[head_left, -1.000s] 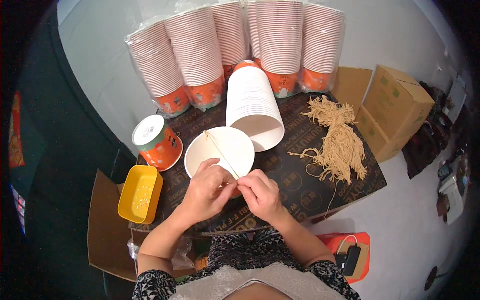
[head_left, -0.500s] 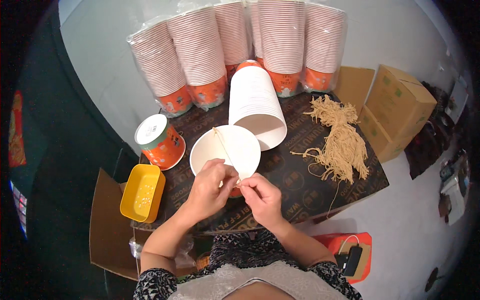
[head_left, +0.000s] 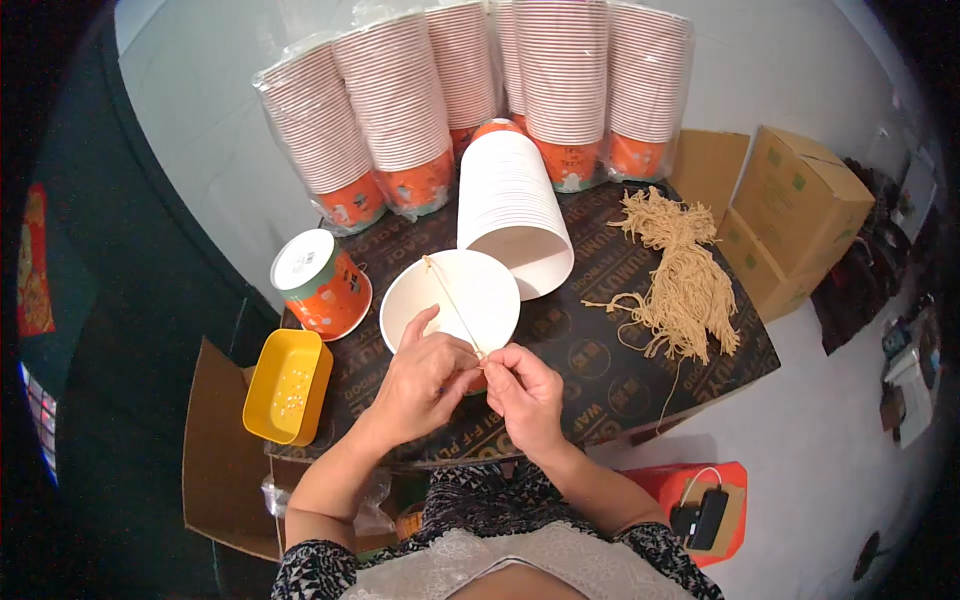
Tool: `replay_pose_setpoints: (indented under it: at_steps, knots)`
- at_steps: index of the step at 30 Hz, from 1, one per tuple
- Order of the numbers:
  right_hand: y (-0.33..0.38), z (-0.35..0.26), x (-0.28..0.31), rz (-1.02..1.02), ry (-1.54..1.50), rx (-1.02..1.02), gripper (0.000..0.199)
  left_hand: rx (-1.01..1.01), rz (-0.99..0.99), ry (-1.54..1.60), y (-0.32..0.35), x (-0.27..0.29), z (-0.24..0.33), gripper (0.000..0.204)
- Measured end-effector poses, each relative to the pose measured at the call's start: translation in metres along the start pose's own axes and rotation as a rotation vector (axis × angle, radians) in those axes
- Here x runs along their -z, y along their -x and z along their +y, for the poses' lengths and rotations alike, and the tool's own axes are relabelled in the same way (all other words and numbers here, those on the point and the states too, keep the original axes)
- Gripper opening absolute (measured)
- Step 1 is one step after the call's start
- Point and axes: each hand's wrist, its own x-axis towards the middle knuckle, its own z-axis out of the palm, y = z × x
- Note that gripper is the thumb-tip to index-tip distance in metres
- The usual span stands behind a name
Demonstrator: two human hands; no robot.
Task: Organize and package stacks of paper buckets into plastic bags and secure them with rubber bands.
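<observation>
An upright paper bucket (head_left: 410,300) with a white inside faces me at the table's front. A tan cord (head_left: 447,302) runs from its far rim across the mouth to its near rim. There my left hand (head_left: 425,385) pinches the cord's end, thumb and forefinger pressed together, with one finger raised over the opening. Close beside it, my right hand (head_left: 525,395) also pinches the cord between thumb and fingertips. The knot or hole at the near rim is mostly hidden by my fingers.
Behind lies a stack of white buckets (head_left: 510,200). An upturned orange bucket (head_left: 325,290) and a yellow tray (head_left: 260,385) holding small pale pieces stand left. A bundle of tan cords (head_left: 685,290) lies right. Wrapped bucket stacks (head_left: 565,80) line the back; cardboard boxes (head_left: 810,200) stand beyond.
My left hand has turned slightly, with a finger now lifted over the bucket's mouth. Both hands stay together at the near rim, and the cord remains stretched across.
</observation>
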Motion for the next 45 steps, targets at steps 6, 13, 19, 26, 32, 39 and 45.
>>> replay_pose_setpoints:
  at_steps: [6,13,19,26,32,39,45]
  knots:
    - [-0.011,-0.006,0.007,0.058,0.622,0.488,0.005,-0.005,0.003,0.002,0.0,0.002,0.0,0.016]
    - [-0.017,-0.014,0.032,0.138,0.897,0.658,0.005,0.079,-0.016,-0.041,0.006,0.016,0.003,0.012]
    - [-0.009,-0.01,0.033,0.072,0.883,0.665,0.007,0.271,0.214,-0.043,0.011,0.014,-0.001,0.013]
    - [0.002,-0.012,0.032,-0.199,0.834,0.677,0.013,0.854,0.273,-0.085,0.008,0.007,-0.029,0.035]
    - [0.016,-0.03,0.042,-0.184,0.749,0.611,0.019,0.603,0.639,0.074,0.008,0.039,-0.038,0.006]
    - [0.031,-0.024,0.096,0.01,0.714,0.363,0.012,0.174,0.793,-1.074,-0.016,0.174,-0.017,0.008]
    - [0.036,-0.015,0.112,0.094,0.562,0.288,0.02,0.13,0.464,-1.517,-0.019,0.173,-0.098,0.022]
